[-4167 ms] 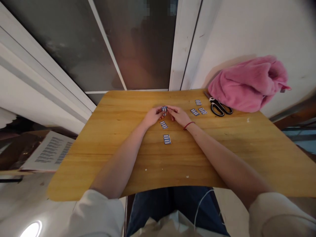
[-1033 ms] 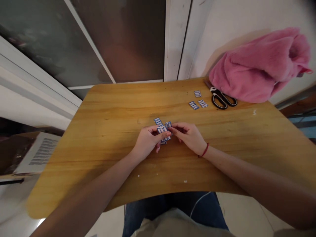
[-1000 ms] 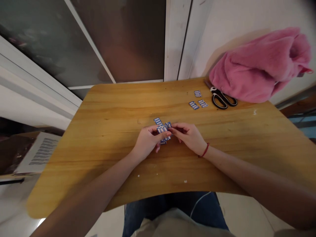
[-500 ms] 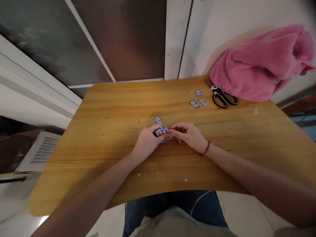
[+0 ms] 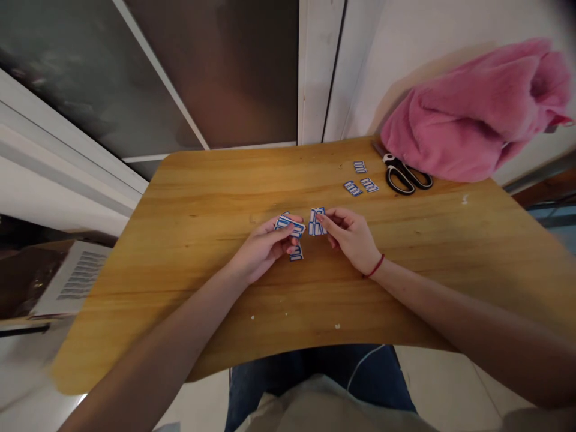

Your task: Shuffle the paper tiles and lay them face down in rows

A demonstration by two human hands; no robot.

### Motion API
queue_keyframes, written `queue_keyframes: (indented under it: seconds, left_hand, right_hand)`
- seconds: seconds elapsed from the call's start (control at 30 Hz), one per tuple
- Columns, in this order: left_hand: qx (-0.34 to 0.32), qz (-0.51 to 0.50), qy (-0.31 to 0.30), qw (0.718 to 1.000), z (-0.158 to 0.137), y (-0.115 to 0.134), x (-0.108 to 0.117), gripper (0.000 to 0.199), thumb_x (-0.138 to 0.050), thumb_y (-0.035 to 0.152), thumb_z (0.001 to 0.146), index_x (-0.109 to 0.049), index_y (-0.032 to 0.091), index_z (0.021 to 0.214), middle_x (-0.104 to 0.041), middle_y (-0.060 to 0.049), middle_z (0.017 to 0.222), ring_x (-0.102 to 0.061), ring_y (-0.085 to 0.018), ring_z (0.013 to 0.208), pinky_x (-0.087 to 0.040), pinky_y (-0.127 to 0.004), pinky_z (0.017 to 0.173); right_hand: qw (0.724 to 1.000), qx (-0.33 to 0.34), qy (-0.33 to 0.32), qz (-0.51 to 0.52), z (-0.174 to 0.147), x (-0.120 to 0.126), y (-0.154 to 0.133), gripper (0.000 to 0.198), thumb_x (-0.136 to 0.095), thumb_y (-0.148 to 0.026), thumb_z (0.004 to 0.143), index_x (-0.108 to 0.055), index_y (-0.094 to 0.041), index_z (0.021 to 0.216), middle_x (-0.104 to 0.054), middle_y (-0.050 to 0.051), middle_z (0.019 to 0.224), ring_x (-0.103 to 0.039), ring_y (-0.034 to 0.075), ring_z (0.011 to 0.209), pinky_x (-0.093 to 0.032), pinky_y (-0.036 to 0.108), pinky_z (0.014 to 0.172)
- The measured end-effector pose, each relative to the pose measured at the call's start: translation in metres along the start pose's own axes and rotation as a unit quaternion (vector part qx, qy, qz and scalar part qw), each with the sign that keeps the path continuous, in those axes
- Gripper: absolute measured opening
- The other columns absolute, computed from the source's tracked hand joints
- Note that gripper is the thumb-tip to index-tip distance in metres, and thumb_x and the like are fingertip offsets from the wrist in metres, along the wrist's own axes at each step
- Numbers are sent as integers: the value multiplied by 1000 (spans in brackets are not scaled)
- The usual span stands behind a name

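- My left hand [image 5: 263,246] is closed around a stack of blue-edged cards [image 5: 284,222], thumb laid across the top and fingers curled beneath, probably so the layers don't slide apart. I can't count them.
- My right hand [image 5: 353,237] pinches some overlapping cards [image 5: 314,223] by their near side, thumb on the face. That grip leaves much of the printed surface bare, perhaps to keep it readable. A narrow gap parts the two handfuls, which sit just above the table's middle.
- The wooden table [image 5: 216,198] spreads under both forearms, giving me somewhere steady to work.
- A pink plush item [image 5: 477,114] slumps over the far right corner and leans on the wall, well out of my reach path, I'd guess on purpose.
- Black-handled scissors [image 5: 399,166] lie just beside it, handles towards me, which would make them easy to pick up.
- Three loose cards [image 5: 353,188] lie near the scissors, apart from my handfuls, seemingly sorted out.
- One lower card [image 5: 296,252] shows beneath my left fingers; whether it's held or resting I can't tell.
- White specks [image 5: 337,326] dot the near edge.
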State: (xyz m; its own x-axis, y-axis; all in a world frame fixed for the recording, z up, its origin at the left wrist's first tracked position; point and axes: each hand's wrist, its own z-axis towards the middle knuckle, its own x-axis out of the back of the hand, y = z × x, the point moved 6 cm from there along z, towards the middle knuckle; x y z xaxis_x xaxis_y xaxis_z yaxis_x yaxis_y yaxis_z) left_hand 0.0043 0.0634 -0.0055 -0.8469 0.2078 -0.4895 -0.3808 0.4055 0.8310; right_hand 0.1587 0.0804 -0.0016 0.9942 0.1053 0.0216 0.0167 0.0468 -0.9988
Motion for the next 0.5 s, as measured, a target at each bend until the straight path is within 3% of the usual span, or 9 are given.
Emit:
queue_keyframes:
  seconds: [0.1, 0.27, 0.5]
  left_hand:
    - [5, -20, -21, 1000, -3, 5, -2, 19, -65, 14, 80, -69, 14, 98, -65, -5, 87, -55, -7, 67, -46, -17, 57]
    - [11, 35, -51, 998, -7, 8, -7, 30, -61, 21, 85, -67, 17, 113, -68, -11, 110, -61, -10, 71, -49, -20, 61]
    - [9, 96, -44, 994, -4, 6, -4, 33, -64, 30, 83, -67, 18, 113, -72, -11, 105, -60, -7, 56, -46, -19, 52]
  right_hand:
    - [1000, -8, 20, 14, 2, 4, 3, 39, -68, -51, 75, -59, -13, 79, -53, -2, 59, -37, 2, 38, -26, 18, 34]
    - [1000, -15, 21, 6, 2, 4, 4, 39, -68, -51, 74, -61, -13, 82, -57, 0, 64, -38, 3, 42, -30, 17, 34]
    - [1000, -6, 11, -16, 1, 2, 1, 36, -65, -49, 77, -61, -14, 81, -55, -1, 64, -37, 4, 43, -30, 17, 35]
